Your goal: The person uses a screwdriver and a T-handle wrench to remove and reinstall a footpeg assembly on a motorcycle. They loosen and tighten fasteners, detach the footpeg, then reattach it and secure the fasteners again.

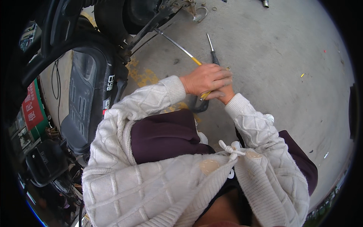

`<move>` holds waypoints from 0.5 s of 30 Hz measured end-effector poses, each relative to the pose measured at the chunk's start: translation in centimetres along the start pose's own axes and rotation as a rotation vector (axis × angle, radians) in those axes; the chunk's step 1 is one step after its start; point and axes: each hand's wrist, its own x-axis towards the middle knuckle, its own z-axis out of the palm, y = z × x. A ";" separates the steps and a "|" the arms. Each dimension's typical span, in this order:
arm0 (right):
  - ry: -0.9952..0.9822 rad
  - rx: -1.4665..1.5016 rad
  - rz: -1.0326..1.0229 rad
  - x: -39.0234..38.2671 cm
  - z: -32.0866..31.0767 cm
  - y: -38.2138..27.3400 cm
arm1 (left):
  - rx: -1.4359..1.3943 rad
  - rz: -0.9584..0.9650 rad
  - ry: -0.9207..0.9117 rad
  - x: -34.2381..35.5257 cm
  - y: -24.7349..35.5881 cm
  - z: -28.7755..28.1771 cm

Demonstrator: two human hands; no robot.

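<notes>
My left hand (206,78) is closed round the yellow-gripped end of a long steel wrench (180,48). The yellow tail of that wrench comes out below my fingers. My right hand (227,92) is tucked against the underside of my left hand, closed at the same end, its fingers mostly hidden. From my hands the shaft slants up to the left, and its far tip meets the metal frame (153,24) beside the scooter's wheel. Just beyond my hands, a black-handled screwdriver (211,47) lies on the concrete, its thin shaft pointing away.
A dark wheel (141,15) and the scooter's black footboard (89,90) fill the upper left. A dark curved part (199,104) sits under my hands. A red and green sign (34,108) stands far left. Small scraps dot the concrete floor (287,49).
</notes>
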 end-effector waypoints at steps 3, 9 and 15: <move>-0.010 0.090 0.063 -0.3 0.4 0.2 | 0.008 -0.005 0.074 0.5 -0.3 0.3; 0.031 0.363 0.207 -1.3 2.2 0.7 | -0.072 -0.174 -0.043 1.4 -0.1 0.1; 0.041 0.559 0.296 -2.3 2.7 1.2 | -0.093 -0.367 -0.218 2.0 -0.2 0.6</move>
